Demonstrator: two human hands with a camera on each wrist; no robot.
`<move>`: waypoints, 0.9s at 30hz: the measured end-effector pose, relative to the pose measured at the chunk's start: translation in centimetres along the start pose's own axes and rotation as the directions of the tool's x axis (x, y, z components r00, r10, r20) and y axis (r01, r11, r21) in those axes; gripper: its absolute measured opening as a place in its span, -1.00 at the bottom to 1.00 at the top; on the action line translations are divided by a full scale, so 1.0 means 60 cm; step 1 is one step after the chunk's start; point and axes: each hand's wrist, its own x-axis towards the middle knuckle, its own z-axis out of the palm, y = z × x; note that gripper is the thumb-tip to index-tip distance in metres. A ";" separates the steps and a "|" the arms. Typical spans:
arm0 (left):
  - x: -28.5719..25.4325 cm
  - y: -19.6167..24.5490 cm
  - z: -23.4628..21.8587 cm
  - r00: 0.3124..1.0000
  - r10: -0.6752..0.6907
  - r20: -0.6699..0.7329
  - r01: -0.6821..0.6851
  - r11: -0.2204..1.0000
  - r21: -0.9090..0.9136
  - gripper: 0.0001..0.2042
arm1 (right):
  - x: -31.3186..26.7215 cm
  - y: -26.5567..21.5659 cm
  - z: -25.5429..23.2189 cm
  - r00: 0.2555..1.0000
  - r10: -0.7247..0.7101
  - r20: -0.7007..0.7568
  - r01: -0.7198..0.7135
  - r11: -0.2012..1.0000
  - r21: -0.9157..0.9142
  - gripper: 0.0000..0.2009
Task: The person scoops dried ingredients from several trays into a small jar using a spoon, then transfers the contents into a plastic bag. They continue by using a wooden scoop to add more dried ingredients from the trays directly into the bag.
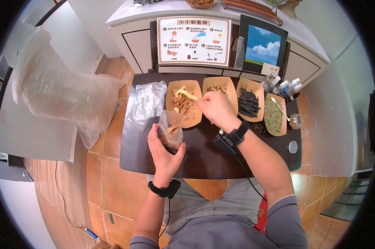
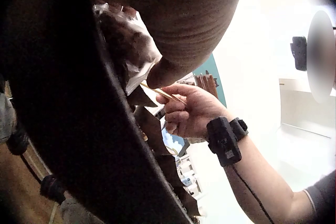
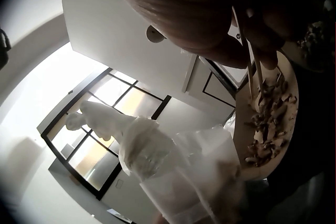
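My left hand (image 1: 164, 155) grips a translucent plastic bag (image 1: 166, 121) near the front left of the dark table, its mouth upward and some brown pieces inside. Over the leftmost paper tray (image 1: 192, 121), my right hand (image 1: 217, 108) pinches pale wooden tweezers (image 1: 186, 94). Their tips reach in among brown, bark-like chips (image 1: 183, 103). From the right wrist, the two prongs of the tweezers (image 3: 252, 74) show above the chips (image 3: 269, 129), with the bag (image 3: 184, 182) close by. In the left wrist view the thumb lies against the bag (image 2: 136, 50).
More paper trays hold tan pieces (image 1: 217, 89), dark sticks (image 1: 248, 103) and green needle-like bits (image 1: 273, 114) with a white spoon (image 1: 280, 108). Clear plastic packaging (image 1: 146, 103) lies left. Small bottles (image 1: 285, 88), a jar (image 1: 296, 121) and a lid (image 1: 293, 147) stand right.
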 end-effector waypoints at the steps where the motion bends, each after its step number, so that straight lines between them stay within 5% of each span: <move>1: 0.000 0.001 0.000 1.000 0.001 -0.002 -0.001 1.000 0.003 0.04 | 0.001 -0.001 -0.001 1.000 0.000 0.000 0.000 1.000 0.000 -0.66; 13: 0.000 0.001 0.002 1.000 0.011 -0.005 -0.011 1.000 0.019 0.04 | -0.002 -0.006 0.007 0.996 -0.086 -0.027 0.082 0.989 -0.127 -0.68; 25: 0.000 -0.002 0.001 1.000 0.014 -0.006 -0.014 1.000 0.015 0.04 | -0.014 0.021 -0.009 0.986 -0.159 -0.056 0.162 0.986 0.044 -0.72; 27: 0.000 -0.001 0.001 1.000 0.015 -0.006 -0.015 1.000 0.017 0.04 | -0.028 0.018 -0.018 0.975 -0.204 -0.088 0.191 0.973 -0.133 -0.72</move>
